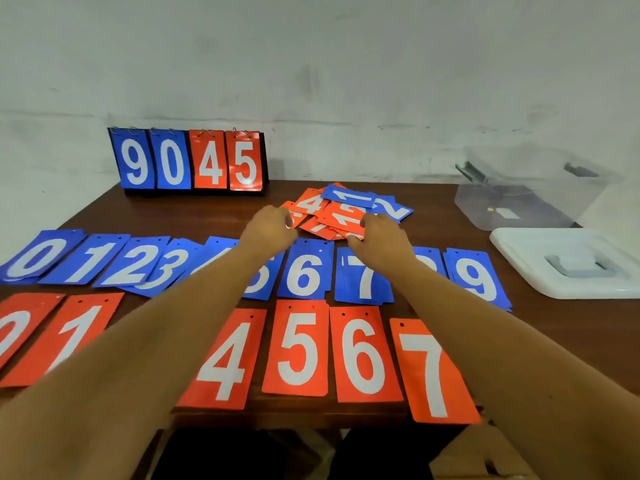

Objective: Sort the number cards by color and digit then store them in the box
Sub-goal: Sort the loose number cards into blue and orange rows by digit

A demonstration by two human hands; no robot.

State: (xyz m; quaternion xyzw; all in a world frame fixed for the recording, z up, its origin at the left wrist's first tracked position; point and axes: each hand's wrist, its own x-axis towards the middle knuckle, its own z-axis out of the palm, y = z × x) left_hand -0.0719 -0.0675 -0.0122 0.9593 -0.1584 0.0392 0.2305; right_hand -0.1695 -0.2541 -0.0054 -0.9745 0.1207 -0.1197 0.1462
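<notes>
sorting step, in progress. the pile [346, 211] of unsorted cards is lying near the middle of the far edge of the table [436, 233], red and blue faces overlapping at odd angles. both hands are reaching to it across the sorted rows. the left hand [268, 228] is sitting at the pile's left side with fingers curled downward; whether it is holding a card cannot be told. the right hand [381, 237] is pinching a red card [341, 218] at the pile's near side between thumb and fingertips. the blue row [304, 271], 0 to 9, is running left to right across the table's middle. the red row [298, 351] is lying along the near edge, showing 0, 1, 4, 5, 6 and 7, the left forearm [156, 341] hiding the stretch between. the box [519, 206] is standing at the far right corner, its lid [568, 265] lying just beside it by the right edge; a scoreboard [194, 161] is standing at the far left corner. storing is judged not yet begun. for a clean step: lifting one card only while the left hand is steadying the pile, reading colour and digit before carrying, then setting it squarely on the matching place in the red row. the cards look thin and slick, so raising the forearms clear of both rows is advisable, lest a brush skew them.
</notes>
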